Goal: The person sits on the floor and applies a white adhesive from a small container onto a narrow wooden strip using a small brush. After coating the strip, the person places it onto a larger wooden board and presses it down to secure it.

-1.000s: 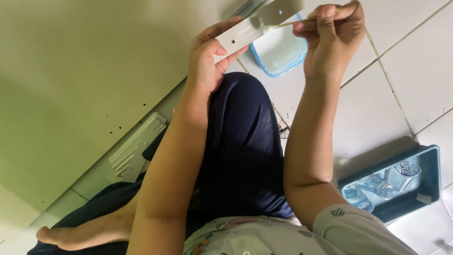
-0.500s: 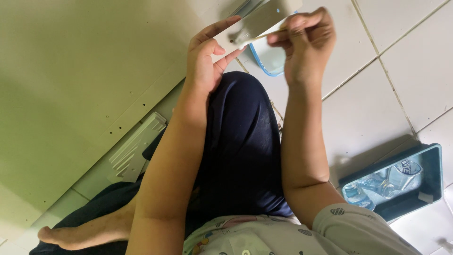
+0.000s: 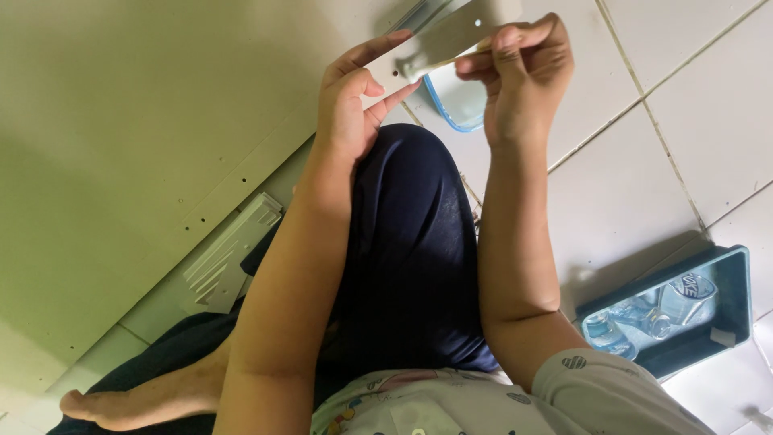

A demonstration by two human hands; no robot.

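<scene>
Two hands meet at the far edge of the scene, above a raised knee in dark blue trousers (image 3: 411,266). The left hand (image 3: 350,105) grips the near-left end of a flat pale metal strip (image 3: 451,36) with small holes in it, thumb on one edge and fingers curled behind it. The right hand (image 3: 523,72) has thumb and forefinger pinched on a thin pale rod-like tool (image 3: 439,63) whose tip rests on the strip. Just beyond the strip, on the white tiled floor (image 3: 644,161), lies a shallow blue-rimmed container (image 3: 455,101). To the left a large pale board (image 3: 137,145) with small drilled holes lies flat, with a small white ribbed part (image 3: 229,262) beside its near edge. At the near right stands a teal tray (image 3: 737,270) holding clear plastic bottles (image 3: 656,310).
</scene>
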